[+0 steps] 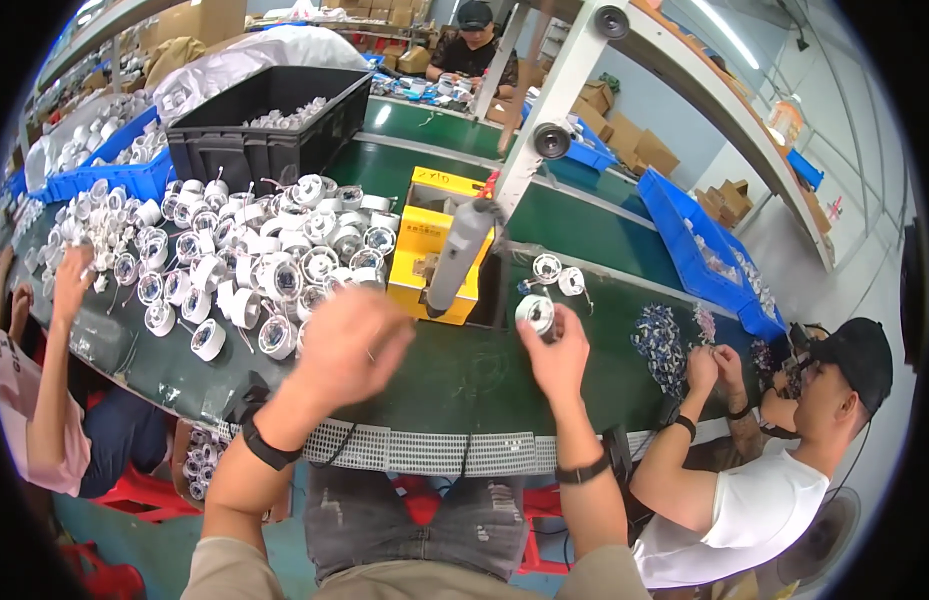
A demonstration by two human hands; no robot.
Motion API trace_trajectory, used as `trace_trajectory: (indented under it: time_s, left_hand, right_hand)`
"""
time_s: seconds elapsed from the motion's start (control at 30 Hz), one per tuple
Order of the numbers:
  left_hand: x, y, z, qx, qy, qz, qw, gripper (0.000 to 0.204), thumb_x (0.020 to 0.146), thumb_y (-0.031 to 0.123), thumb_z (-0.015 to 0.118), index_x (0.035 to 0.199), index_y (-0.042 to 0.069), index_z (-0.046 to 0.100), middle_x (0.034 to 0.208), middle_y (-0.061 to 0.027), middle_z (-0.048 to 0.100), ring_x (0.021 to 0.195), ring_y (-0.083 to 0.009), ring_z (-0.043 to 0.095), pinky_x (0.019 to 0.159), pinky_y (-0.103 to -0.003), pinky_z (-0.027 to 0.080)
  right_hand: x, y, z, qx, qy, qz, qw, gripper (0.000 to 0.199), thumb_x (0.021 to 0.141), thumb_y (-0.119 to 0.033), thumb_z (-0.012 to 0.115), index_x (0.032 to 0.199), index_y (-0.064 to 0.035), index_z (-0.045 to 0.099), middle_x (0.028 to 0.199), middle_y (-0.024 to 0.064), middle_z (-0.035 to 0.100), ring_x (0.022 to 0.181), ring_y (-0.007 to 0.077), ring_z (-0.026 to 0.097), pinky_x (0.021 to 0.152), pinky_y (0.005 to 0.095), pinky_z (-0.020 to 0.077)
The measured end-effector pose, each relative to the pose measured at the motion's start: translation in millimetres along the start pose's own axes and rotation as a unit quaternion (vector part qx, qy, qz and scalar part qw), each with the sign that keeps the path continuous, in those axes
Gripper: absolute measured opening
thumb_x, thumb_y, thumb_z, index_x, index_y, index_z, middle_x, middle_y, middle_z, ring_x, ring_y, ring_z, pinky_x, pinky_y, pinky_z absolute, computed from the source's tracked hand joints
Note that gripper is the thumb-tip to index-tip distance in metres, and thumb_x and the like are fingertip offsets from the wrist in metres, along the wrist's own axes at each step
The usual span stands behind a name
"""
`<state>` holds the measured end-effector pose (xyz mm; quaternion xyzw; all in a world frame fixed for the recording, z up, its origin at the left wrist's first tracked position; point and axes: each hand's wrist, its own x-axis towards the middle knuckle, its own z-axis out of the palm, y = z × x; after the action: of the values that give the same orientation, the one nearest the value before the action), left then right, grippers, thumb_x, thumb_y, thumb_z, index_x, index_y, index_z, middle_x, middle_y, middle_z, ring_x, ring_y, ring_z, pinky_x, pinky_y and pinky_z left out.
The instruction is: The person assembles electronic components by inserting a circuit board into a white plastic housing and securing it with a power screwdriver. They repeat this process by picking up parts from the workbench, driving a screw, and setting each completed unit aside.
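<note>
My right hand (561,362) grips a white round plastic housing (534,313) with a dark opening, holding it above the green work surface. My left hand (349,345) hovers in front of the pile, its fingers curled together and slightly blurred; whatever they may hold is hidden. A big heap of white round housings (281,277), some with thin wires, spreads to the left. Between and beyond my hands stands a yellow metal fixture (439,182). In front of it hangs a grey cylindrical power screwdriver (461,256). Two white round parts (547,268) lie just past my right hand.
A black crate (244,155) and a blue tray (134,180) stand behind the heap. On the right are a long blue bin (684,235) and a pile of small dark parts (658,350). Co-workers sit at both sides; another is across. A white upright post (544,115) rises beyond the fixture.
</note>
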<state>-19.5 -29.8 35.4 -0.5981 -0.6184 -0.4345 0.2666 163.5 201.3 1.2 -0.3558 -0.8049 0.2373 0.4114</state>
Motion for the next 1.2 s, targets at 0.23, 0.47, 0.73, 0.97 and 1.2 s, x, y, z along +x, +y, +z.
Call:
trace_trajectory:
  time_s: [0.23, 0.47, 0.73, 0.97, 1.2]
  left_hand:
    - [-21, 18, 59, -0.646, -0.314, -0.431, 0.546, 0.042, 0.103, 0.024, 0.042, 0.138, 0.002, 0.042, 0.125, -0.0062, 0.055, 0.116, -0.0134, 0.05, 0.101, -0.031, 0.041]
    - [-20, 14, 53, -0.558, -0.331, -0.337, 0.683, 0.036, 0.101, 0.02, 0.044, 0.133, 0.002, 0.046, 0.118, -0.0044, 0.057, 0.11, -0.0113, 0.053, 0.096, -0.027, 0.042]
    - [-22, 9, 56, -0.686, -0.268, -0.523, 0.429, 0.034, 0.102, 0.031, 0.04, 0.12, 0.006, 0.054, 0.105, -0.0045, 0.061, 0.09, -0.014, 0.061, 0.069, -0.03, 0.053]
    - [-18, 14, 54, -0.67, -0.26, -0.522, 0.459, 0.042, 0.104, 0.034, 0.034, 0.128, 0.003, 0.048, 0.108, -0.0079, 0.062, 0.092, -0.0158, 0.061, 0.073, -0.031, 0.053]
    - [-18, 14, 55, -0.655, -0.297, -0.505, 0.477, 0.042, 0.103, 0.031, 0.036, 0.132, 0.002, 0.046, 0.113, -0.0098, 0.061, 0.1, -0.0173, 0.062, 0.082, -0.032, 0.055]
  right_hand:
    - [-83, -60, -7, 0.133, -0.154, -0.112, 0.973, 0.055, 0.07, -0.017, 0.082, 0.116, -0.0007, 0.056, 0.101, 0.0088, 0.057, 0.088, 0.0192, 0.058, 0.08, 0.0303, 0.0481]
    - [-85, -37, -4, 0.458, -0.228, 0.228, 0.829, 0.014, 0.094, -0.006, 0.053, 0.101, 0.0043, 0.059, 0.082, 0.0034, 0.059, 0.074, 0.0115, 0.055, 0.068, 0.0245, 0.0443]
    - [-91, -52, 1, 0.234, -0.188, 0.032, 0.953, 0.011, 0.085, -0.007, 0.066, 0.077, 0.0005, 0.064, 0.068, 0.0034, 0.054, 0.071, 0.0143, 0.048, 0.064, 0.0276, 0.0388]
    - [-90, -60, 3, 0.177, -0.17, 0.006, 0.97, 0.009, 0.083, -0.001, 0.065, 0.076, 0.0017, 0.06, 0.073, 0.0021, 0.052, 0.069, 0.0111, 0.047, 0.059, 0.0254, 0.0374]
    - [-91, -69, 3, 0.104, -0.132, -0.117, 0.979, 0.012, 0.079, -0.005, 0.071, 0.078, 0.0018, 0.061, 0.066, 0.004, 0.052, 0.07, 0.0158, 0.051, 0.057, 0.0288, 0.0404]
